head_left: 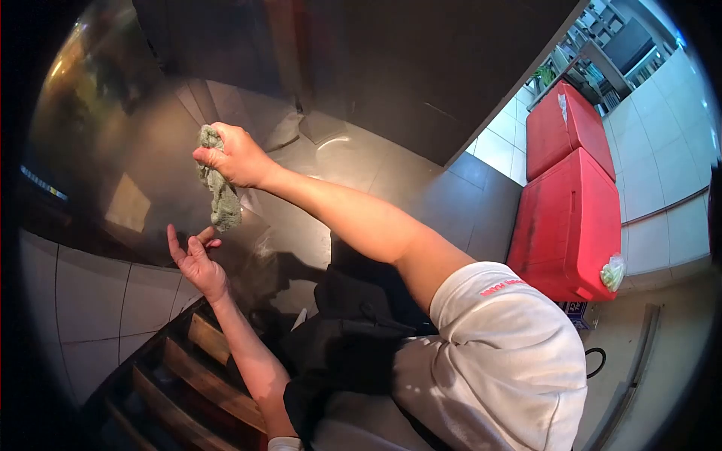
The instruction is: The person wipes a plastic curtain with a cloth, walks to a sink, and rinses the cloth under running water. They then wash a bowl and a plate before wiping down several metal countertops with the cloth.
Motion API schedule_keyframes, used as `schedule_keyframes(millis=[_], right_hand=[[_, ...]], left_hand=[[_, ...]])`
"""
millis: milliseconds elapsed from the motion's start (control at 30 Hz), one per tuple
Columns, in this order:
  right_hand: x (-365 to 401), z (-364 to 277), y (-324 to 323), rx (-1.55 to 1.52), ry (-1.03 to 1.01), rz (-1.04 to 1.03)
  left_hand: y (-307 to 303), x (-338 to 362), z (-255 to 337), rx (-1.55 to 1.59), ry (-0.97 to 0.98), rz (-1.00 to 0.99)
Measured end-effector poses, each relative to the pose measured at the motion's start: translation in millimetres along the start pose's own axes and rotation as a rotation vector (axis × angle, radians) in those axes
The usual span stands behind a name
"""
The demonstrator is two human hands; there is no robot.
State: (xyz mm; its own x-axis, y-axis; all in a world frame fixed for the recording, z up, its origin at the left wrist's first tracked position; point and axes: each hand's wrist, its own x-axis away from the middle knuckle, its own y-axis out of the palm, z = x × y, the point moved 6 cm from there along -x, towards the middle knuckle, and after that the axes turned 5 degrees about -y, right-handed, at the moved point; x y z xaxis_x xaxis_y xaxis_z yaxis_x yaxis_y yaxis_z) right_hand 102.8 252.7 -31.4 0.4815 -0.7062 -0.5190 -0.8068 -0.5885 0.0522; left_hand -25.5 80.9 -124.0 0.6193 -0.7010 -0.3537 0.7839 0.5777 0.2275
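Observation:
A crumpled grey-green cloth hangs from my right hand, whose fingers are wrapped around its upper end. Just below the cloth's loose end is my left hand, with its fingers spread and nothing held. The cloth's lower tip overlaps the fingertips of that hand in this view. Both hands are close in front of a shiny metal panel, smeared with blurred reflections.
Two red plastic boxes stand end to end at the right, with a small clear bag at one corner. A large dark panel spans the top. Wooden slats lie at lower left, near white wall tiles. Shelving shows beyond.

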Motion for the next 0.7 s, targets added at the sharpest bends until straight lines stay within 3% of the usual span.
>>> schedule_keyframes(millis=[433,567,667,700], right_hand=[[3,17,5,-0.274,0.065,-0.012],[10,-5,2,-0.311,0.126,0.0],[21,-9,-8,0.0,0.11,-0.005],[27,-8,-7,-0.07,0.119,0.02]], left_hand=[[1,-32,19,-0.023,-0.019,-0.022],[6,-24,32,-0.044,-0.019,-0.014],[9,-8,27,-0.045,-0.028,-0.078],[13,-3,31,-0.019,-0.037,-0.027]])
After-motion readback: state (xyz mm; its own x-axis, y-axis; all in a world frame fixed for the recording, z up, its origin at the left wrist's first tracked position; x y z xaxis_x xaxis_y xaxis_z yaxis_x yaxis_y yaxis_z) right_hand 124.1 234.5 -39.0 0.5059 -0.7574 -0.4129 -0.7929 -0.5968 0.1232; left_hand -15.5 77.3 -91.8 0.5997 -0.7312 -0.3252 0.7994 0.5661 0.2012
